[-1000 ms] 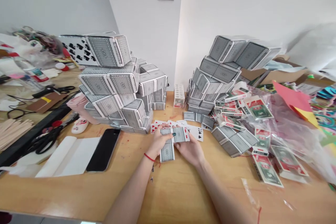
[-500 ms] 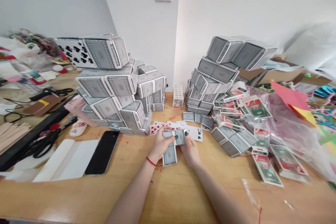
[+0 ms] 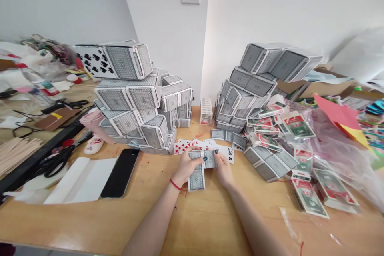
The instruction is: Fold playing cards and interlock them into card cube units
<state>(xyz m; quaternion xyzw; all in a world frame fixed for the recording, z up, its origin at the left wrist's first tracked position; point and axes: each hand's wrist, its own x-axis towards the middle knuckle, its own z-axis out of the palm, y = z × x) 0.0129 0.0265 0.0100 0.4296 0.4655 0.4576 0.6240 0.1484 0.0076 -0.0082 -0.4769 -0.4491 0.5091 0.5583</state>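
My left hand (image 3: 188,167) and my right hand (image 3: 223,170) meet over the wooden table (image 3: 192,216), both pinching folded playing cards (image 3: 200,164) with grey patterned backs. One card hangs down below my left fingers, another lies across between the thumbs. Loose face-up cards (image 3: 183,146) with red hearts and black clubs lie just beyond my hands. A tall stack of cubes made of cards (image 3: 132,100) stands to the left, a second stack of cubes (image 3: 255,84) to the right.
A black phone (image 3: 120,173) and white paper (image 3: 79,180) lie at the left, with scissors (image 3: 55,160) and wooden sticks (image 3: 15,150) beyond. Red-and-green card packs (image 3: 306,196) and clear plastic wrap (image 3: 339,144) cover the right side. Walls stand close behind the stacks.
My right hand has drawn in closer to my left, closing the folded cards together. The red-faced card end at my right fingers no longer shows.
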